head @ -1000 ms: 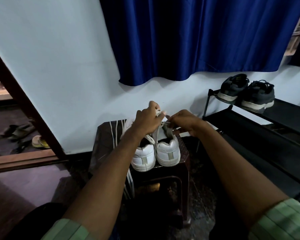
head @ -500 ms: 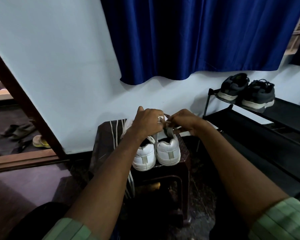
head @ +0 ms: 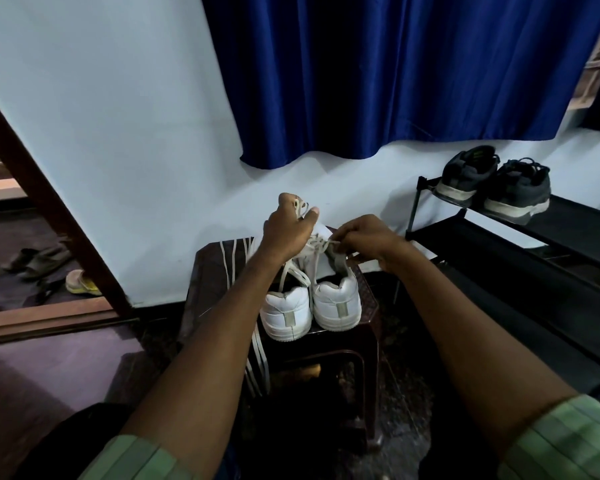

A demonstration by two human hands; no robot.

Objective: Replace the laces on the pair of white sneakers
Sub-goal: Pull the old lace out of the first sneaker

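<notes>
Two white sneakers (head: 312, 303) side by side, touching, heels toward camera, upright on dark plastic stool (head: 215, 271). Right sneaker's lace (head: 317, 242) partly pulled up out of the eyelets. Loose white laces (head: 257, 362) draped over stool top beside left sneaker, hanging over front edge.

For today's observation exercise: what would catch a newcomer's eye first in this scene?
The two hands at centre: the left hand holds a white lace up while the right hand pinches it over the white sneakers on a dark stool. Behind hangs a blue curtain; dark shoes sit on a rack at right.
</notes>
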